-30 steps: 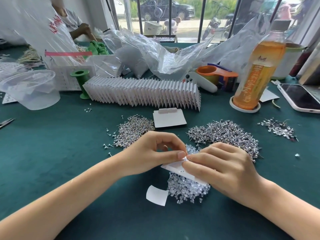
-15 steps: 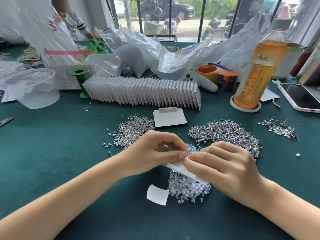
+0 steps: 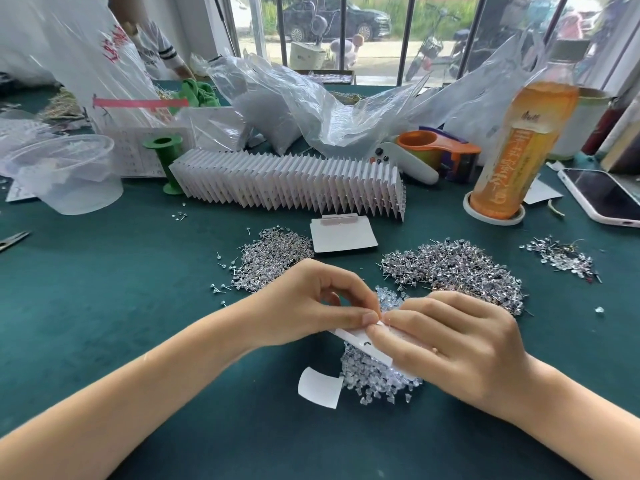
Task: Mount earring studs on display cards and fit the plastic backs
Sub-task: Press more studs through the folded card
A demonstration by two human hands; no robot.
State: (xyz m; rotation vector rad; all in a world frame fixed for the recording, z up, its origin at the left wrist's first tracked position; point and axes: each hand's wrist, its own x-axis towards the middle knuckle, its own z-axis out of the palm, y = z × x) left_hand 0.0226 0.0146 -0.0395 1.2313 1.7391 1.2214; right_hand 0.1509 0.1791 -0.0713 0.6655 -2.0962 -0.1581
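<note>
Nearest on the green table (image 3: 104, 306) lies a small curled white paper scrap (image 3: 320, 388), just beside a heap of clear plastic backs (image 3: 374, 379). Above that heap both hands meet over a white display card (image 3: 360, 342). The left hand (image 3: 304, 306) pinches the card's near end between thumb and curled forefinger; the right hand (image 3: 450, 337) has its fingers curled over the card's other end, thumb tip pressed against the left thumb tip. Whether a stud or back sits between the fingertips cannot be told.

Just beyond the hands lie two heaps of earring studs, one left (image 3: 270, 258) and a bigger one right (image 3: 457, 268), with a blank card (image 3: 343, 235) between them. A smaller heap (image 3: 561, 258) lies well apart to the right.

Farther back stands a long row of finished cards (image 3: 287, 183), a green spool (image 3: 166, 157) at its left end, a clear tub (image 3: 69, 174) farther left. To the right are a tape dispenser (image 3: 436, 150), an orange drink bottle (image 3: 519, 143) and a phone (image 3: 602, 195). Crumpled plastic bags (image 3: 311, 109) pile up behind
</note>
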